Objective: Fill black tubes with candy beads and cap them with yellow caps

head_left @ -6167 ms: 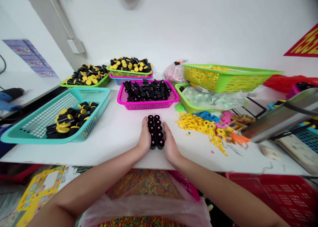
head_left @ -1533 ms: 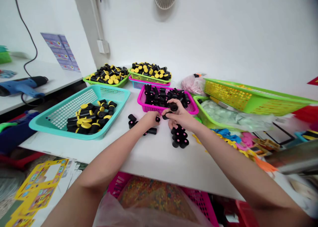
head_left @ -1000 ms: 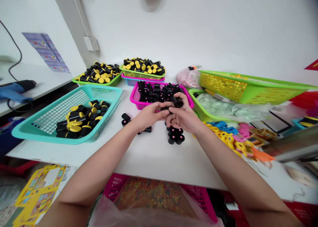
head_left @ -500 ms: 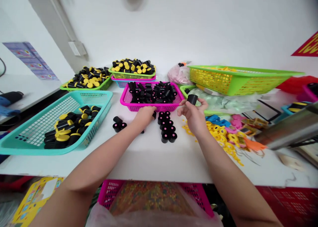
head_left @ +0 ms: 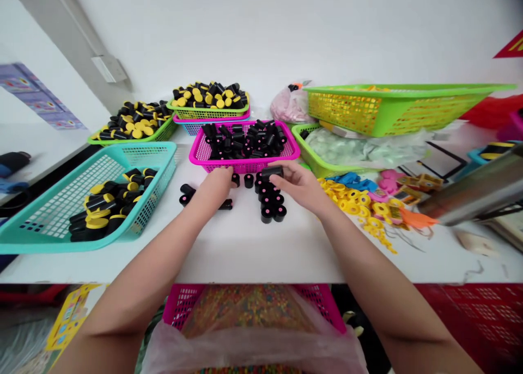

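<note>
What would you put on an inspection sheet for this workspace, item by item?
Surface: white tabletop.
Job's things: black cylinders with pink dots stand grouped before a magenta basket holding more.
Clutter: yellow rings; teal basket of black-and-yellow parts.
Hands: right hand holds a black cylinder in its fingers; left hand is at the basket's front rim, any grip hidden.
Cables: nothing seen.
Surroundings: blue-and-black tool on a side counter; red basket below right.

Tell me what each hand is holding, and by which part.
The right hand pinches a black cylinder by its side. The left hand is down at the black cylinders by the pink basket; whether it holds one cannot be told.
</note>
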`<action>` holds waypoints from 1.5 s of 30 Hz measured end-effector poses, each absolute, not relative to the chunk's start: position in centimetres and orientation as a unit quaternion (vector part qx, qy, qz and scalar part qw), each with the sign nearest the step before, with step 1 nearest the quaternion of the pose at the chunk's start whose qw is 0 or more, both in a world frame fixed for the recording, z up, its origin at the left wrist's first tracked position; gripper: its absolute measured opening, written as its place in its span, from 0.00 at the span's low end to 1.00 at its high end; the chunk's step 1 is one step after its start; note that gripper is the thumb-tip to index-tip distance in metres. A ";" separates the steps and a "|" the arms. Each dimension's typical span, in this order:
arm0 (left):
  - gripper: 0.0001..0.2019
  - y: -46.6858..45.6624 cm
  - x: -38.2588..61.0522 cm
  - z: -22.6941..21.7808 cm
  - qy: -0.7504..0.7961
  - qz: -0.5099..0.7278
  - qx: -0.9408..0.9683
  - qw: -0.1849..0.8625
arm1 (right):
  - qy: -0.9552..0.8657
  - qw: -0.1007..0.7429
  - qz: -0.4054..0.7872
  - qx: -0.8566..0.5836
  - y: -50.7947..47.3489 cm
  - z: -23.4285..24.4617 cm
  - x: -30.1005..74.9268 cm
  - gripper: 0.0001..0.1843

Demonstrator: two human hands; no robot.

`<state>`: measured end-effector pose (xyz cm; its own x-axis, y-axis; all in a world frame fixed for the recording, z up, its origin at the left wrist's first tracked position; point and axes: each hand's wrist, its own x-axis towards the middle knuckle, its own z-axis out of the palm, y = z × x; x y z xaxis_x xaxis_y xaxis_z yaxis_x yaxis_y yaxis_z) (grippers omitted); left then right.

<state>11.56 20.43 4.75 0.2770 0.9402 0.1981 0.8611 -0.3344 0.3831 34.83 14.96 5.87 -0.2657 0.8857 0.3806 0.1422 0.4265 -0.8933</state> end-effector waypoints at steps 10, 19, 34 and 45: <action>0.13 16.7 8.5 4.2 0.525 0.082 0.842 0.094 | -0.792 0.366 0.227 -0.433 14.3 4.6 32.1 0.22; 0.13 16.7 9.0 4.6 0.590 0.175 0.777 0.130 | -0.812 0.334 0.218 -0.427 16.8 6.1 30.7 0.14; 0.16 18.4 10.6 3.3 0.566 0.165 0.784 0.195 | -0.714 0.447 0.379 -0.383 16.4 6.8 31.7 0.38; 0.25 17.8 10.8 3.1 0.583 0.201 0.762 0.195 | -0.869 0.136 0.034 -0.475 18.2 5.8 28.7 0.15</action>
<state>10.82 17.84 3.08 0.2382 0.9679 0.0799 0.8111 -0.2435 0.5318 28.75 18.16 5.76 -0.5117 0.8344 0.2049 0.8160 0.5466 -0.1881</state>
